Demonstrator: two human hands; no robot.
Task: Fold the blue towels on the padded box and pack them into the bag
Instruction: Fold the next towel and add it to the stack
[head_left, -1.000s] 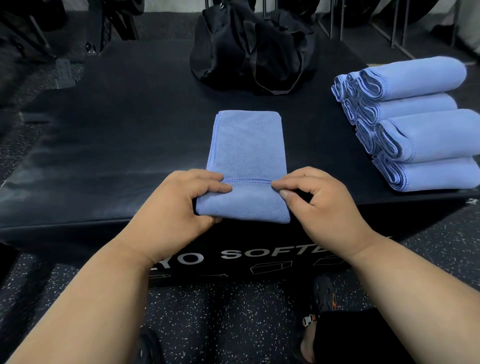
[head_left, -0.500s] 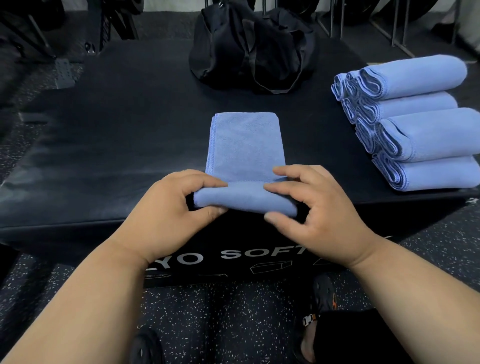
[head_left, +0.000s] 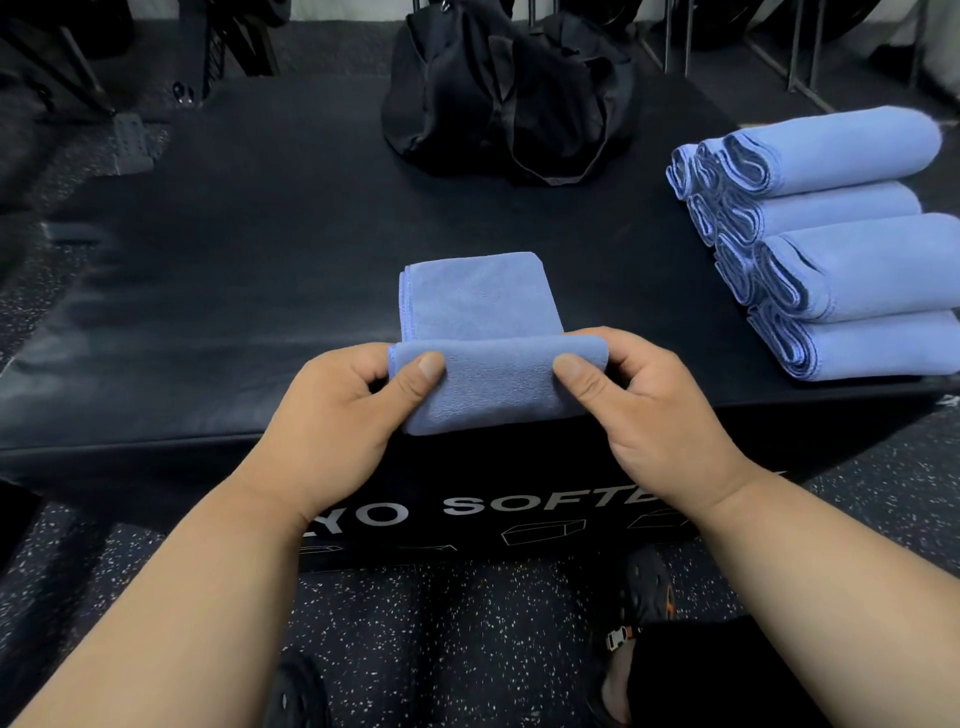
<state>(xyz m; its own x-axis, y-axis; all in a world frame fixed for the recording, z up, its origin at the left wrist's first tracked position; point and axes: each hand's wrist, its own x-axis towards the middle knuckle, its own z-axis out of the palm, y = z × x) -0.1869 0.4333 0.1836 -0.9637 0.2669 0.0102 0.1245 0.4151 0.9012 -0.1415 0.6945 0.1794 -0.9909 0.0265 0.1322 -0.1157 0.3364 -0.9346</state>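
Two hands work one blue towel (head_left: 480, 312) at the padded box's (head_left: 260, 291) near edge. Left hand (head_left: 343, 415) and right hand (head_left: 649, 410) each pinch the rolled near end, thumb on top, fingers underneath. Advice: keep both corners level and edges aligned while rolling away. Bag (head_left: 511, 98) waits behind; finished towels (head_left: 831, 244) sit stacked at right.
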